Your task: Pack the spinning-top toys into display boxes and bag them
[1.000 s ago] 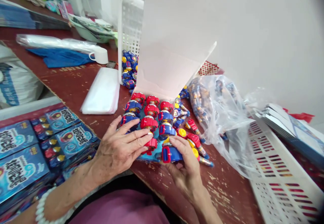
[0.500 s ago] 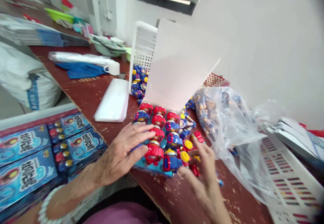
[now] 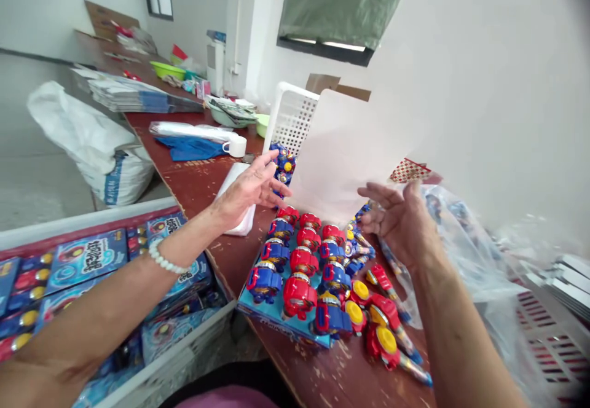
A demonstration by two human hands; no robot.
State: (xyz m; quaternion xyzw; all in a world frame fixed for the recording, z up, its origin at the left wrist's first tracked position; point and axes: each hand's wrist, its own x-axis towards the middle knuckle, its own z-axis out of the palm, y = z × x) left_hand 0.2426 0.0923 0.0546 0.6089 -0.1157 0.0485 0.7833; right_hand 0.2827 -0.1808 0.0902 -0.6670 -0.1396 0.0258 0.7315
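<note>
A blue display box (image 3: 295, 329) stands on the red-brown table, filled with rows of red and blue toys (image 3: 299, 294). Its pale lid flap (image 3: 343, 156) is raised behind the rows. My left hand (image 3: 251, 193), fingers apart and holding nothing, hovers at the flap's left side above the back row. On the flap's right side my right hand (image 3: 399, 220) is raised with spread fingers and nothing in it. Loose red toys with yellow discs (image 3: 385, 340) lie right of the box.
A white crate of packed blue boxes (image 3: 184, 334) is at lower left. Behind the display box stands a white perforated basket (image 3: 295, 113). Clear plastic bags (image 3: 465, 248) lie at right, beside another basket (image 3: 548, 328). A white cup (image 3: 236, 146) stands farther back.
Both hands have risen from the toys in the box towards the sides of the raised flap. The view has shifted, showing more of the table's far end and the crate.
</note>
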